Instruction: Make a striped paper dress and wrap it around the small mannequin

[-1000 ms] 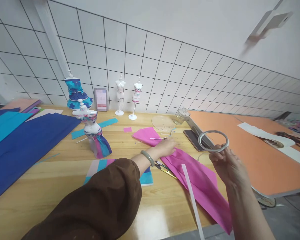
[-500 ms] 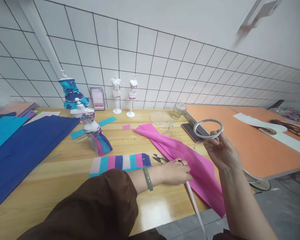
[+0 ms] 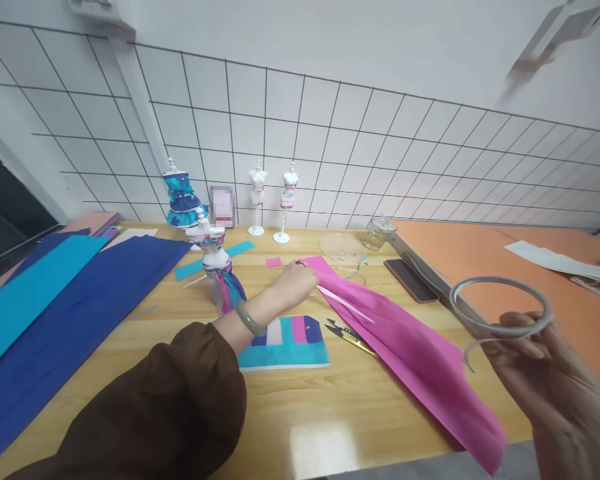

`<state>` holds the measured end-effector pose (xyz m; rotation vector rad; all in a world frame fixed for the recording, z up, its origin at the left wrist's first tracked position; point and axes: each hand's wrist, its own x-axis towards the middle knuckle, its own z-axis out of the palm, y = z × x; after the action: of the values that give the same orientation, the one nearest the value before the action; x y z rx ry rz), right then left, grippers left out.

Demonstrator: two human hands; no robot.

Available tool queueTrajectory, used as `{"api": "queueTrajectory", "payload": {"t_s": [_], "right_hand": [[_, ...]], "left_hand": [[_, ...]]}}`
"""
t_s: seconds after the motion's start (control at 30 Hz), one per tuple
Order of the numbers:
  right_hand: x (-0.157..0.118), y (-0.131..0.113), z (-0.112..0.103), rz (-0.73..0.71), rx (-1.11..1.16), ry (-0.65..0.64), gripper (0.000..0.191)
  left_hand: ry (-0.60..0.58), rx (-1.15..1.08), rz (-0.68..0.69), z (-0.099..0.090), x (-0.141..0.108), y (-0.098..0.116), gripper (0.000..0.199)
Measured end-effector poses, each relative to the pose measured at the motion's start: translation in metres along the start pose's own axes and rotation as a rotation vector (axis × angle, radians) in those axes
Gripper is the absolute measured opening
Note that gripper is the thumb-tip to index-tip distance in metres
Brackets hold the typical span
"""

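My left hand (image 3: pixel 300 280) is closed on one end of a narrow white tape strip (image 3: pixel 347 305), at the far tip of a long pink fabric piece (image 3: pixel 395 333). The strip trails from my fingers across the pink fabric. Raised at the right, my right hand (image 3: pixel 535 357) is closed on a thin roll of tape (image 3: pixel 500 330), with a short loose tail hanging from it. Thread snips (image 3: pixel 350 335) lie beside the fabric, their handle partly under its edge. Below my left wrist lies a striped fabric piece (image 3: pixel 285 353) with a teal band.
A small dress form (image 3: pixel 214 253) in a colourful skirt stands left of my left hand. Other mini dress forms (image 3: pixel 257 193) stand by the wall. Blue fabric (image 3: pixel 90 300) covers the left side. A phone (image 3: pixel 411 280) and glass jar (image 3: pixel 380 232) sit near the orange board (image 3: pixel 460 253).
My left hand has moved away and left to the pink fabric's far tip, taking the strip along. My right hand has shifted right and closer with the roll. The view has turned slightly.
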<state>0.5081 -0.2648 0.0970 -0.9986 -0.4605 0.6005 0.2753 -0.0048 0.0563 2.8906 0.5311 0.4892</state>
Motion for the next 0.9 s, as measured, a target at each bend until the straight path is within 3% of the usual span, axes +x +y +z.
{"api": "queueTrajectory", "payload": {"t_s": [0.13, 0.3, 0.33, 0.43, 0.5, 0.67, 0.9], "right_hand": [[-0.007, 0.015, 0.034, 0.132, 0.163, -0.012, 0.003], [-0.010, 0.041, 0.104, 0.180, 0.179, -0.166, 0.006], [-0.011, 0.046, 0.117, 0.163, 0.137, -0.220, 0.008], [-0.013, 0.060, 0.149, 0.112, 0.063, -0.351, 0.012], [-0.017, 0.066, 0.166, 0.099, 0.087, -0.391, 0.009], [-0.032, 0.075, 0.189, 0.167, 0.232, -0.436, 0.005], [-0.047, 0.083, 0.198, 0.388, 0.531, -0.362, 0.011]], "left_hand": [[-0.038, 0.033, -0.167, -0.008, -0.026, -0.020, 0.032], [-0.043, -0.096, -0.152, -0.039, -0.057, 0.012, 0.038], [-0.029, -0.164, -0.144, -0.047, -0.063, 0.022, 0.038], [0.092, -0.787, -0.280, -0.068, -0.081, 0.046, 0.042], [0.191, -0.945, -0.387, -0.075, -0.092, 0.056, 0.044], [0.420, -0.804, -0.528, -0.078, -0.106, 0.058, 0.039], [0.581, -0.558, -0.389, -0.075, -0.113, 0.050, 0.021]]}}
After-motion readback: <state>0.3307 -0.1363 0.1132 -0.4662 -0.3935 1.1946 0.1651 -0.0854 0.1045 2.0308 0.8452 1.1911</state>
